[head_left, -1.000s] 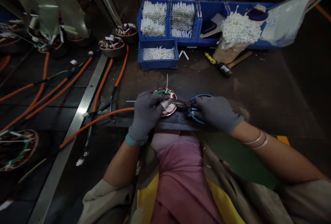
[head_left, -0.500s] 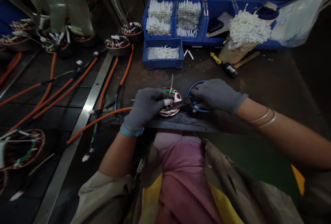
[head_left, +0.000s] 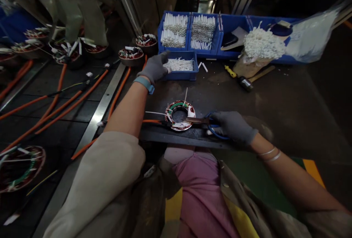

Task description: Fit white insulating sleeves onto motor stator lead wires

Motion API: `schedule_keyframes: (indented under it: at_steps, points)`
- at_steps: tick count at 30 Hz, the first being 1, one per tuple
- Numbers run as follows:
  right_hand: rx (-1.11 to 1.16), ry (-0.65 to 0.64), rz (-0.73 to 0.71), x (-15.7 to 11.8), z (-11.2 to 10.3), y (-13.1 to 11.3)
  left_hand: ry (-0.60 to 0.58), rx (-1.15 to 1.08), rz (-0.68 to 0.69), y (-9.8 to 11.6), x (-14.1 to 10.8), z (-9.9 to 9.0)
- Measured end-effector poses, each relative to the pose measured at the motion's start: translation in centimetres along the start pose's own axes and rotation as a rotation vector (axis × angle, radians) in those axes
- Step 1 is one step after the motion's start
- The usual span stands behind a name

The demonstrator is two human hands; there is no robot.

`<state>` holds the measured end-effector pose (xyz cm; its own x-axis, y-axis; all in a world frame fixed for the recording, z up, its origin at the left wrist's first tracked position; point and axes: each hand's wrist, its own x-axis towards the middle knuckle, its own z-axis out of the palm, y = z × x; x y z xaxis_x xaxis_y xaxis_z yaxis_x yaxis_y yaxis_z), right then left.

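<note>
My left hand [head_left: 154,68], in a grey glove with white at one fingertip, reaches over the left end of a small blue tray [head_left: 183,76]. Its thumb and fingers are apart, with nothing visible between them. Thin white cable ties [head_left: 180,65] fill the tray. In my right hand [head_left: 235,126], also gloved, is a pair of scissors [head_left: 199,120] with blue handle loops; the blades point left, over the edge of a ring-shaped motor stator [head_left: 193,112]. The stator lies flat near the bench's front edge, with two white tie tails sticking out and an orange cable at its left.
Blue bins [head_left: 189,49] of white tubes line the back. A bundle of white ties [head_left: 264,41], a yellow-handled tool [head_left: 230,71] and a hammer [head_left: 244,83] lie at back right. More stators [head_left: 131,56] with orange cables [head_left: 73,109] occupy the left, past a metal strip [head_left: 100,106].
My left hand has left the stator and moved up and away to the tray of cable ties. My right hand keeps the scissors beside the stator, whose ring now shows fully.
</note>
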<state>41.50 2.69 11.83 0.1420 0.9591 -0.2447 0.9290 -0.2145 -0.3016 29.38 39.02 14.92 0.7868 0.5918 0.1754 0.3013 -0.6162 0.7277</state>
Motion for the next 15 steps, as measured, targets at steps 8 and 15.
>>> schedule_keyframes:
  at_steps: [8, 15]
  points:
    - [-0.203, 0.126, 0.133, 2.7, -1.9, 0.7, -0.586, -0.187, 0.08, 3.3, -7.9, 0.4]
    - [-0.312, -0.025, 0.115, 4.6, -2.8, -0.1, -0.078, -0.064, -0.048, 2.5, -10.2, 2.0]
